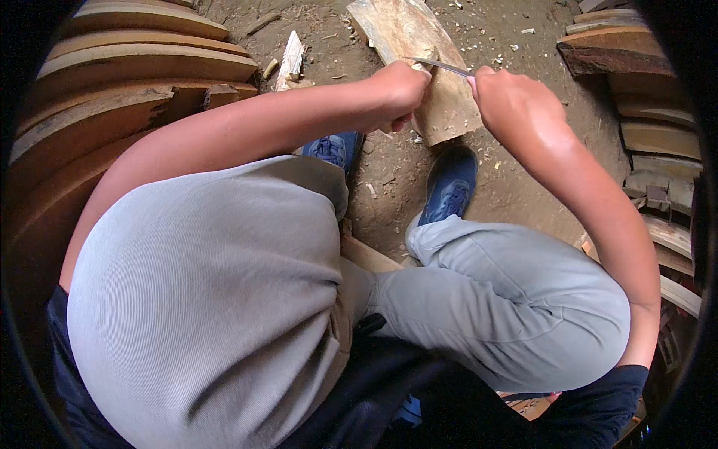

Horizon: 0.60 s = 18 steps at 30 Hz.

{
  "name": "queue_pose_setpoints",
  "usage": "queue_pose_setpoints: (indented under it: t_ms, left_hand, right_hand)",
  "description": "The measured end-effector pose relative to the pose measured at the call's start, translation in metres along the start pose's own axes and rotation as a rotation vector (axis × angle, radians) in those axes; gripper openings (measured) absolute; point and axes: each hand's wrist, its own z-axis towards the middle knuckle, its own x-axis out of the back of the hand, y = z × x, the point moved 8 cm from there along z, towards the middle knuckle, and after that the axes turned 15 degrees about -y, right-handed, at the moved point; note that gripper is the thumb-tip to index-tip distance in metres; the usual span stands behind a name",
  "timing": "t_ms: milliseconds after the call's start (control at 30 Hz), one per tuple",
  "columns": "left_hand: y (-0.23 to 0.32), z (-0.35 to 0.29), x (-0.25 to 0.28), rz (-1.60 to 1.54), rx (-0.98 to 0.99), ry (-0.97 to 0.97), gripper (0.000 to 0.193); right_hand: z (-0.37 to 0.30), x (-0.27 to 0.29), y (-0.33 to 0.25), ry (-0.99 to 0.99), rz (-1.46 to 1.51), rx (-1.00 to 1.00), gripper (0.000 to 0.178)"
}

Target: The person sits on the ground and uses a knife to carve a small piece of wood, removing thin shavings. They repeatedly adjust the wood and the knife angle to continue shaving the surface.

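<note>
My right hand is closed around the handle of a knife, its thin blade pointing left. Across from it, my left hand is closed on a small piece of wood, of which only a pale end shows above the fingers. The blade lies against or just over that end; contact is hard to make out. Beneath both hands a thick wooden board rests on the ground, its near end close to my shoes. The knife handle is mostly hidden in my fist.
Curved planks are stacked along the left side, and more wood pieces are piled at the right. A pale wood scrap and scattered shavings lie on the dirt floor. My blue shoes flank the board's near end.
</note>
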Motion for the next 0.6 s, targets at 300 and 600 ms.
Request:
queue_pose_setpoints:
  t_ms: [300, 600]
  left_hand:
    - [0.007, -0.005, 0.003, 0.12, 0.016, 0.157, 0.044]
    - [0.011, -0.002, 0.009, 0.017, -0.053, 0.142, 0.038]
  right_hand:
    - [0.006, 0.002, -0.015, -0.216, -0.106, -0.241, 0.015]
    - [0.009, 0.009, -0.021, -0.175, -0.144, -0.304, 0.02]
